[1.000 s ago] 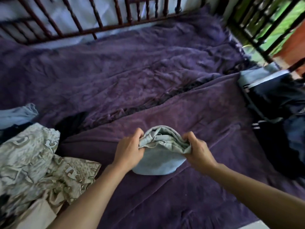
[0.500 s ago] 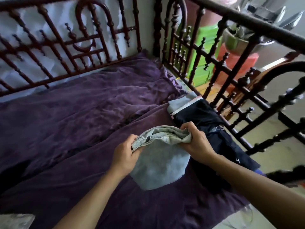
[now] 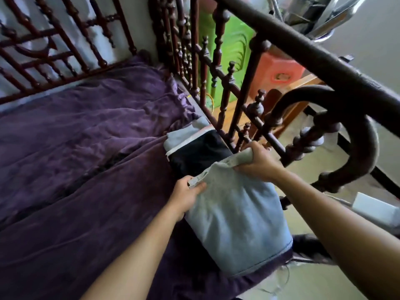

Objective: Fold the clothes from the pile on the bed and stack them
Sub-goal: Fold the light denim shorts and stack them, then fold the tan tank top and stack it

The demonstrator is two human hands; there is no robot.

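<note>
Head camera looks down on a wrinkled purple plush blanket covering the bed, fenced by a dark carved wooden railing. At the bed's right edge, a folded pale-blue denim garment partly covers a folded black garment with white trim. The left hand and right hand, apart, each grip one top corner of the denim.

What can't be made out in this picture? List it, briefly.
1. Head view, the dark folded stack: its near part is hidden behind the light blue garment.
2. The left hand and right hand: fingertips hidden in the garment's top edge.
3. The unfolded pile: outside the frame.
</note>
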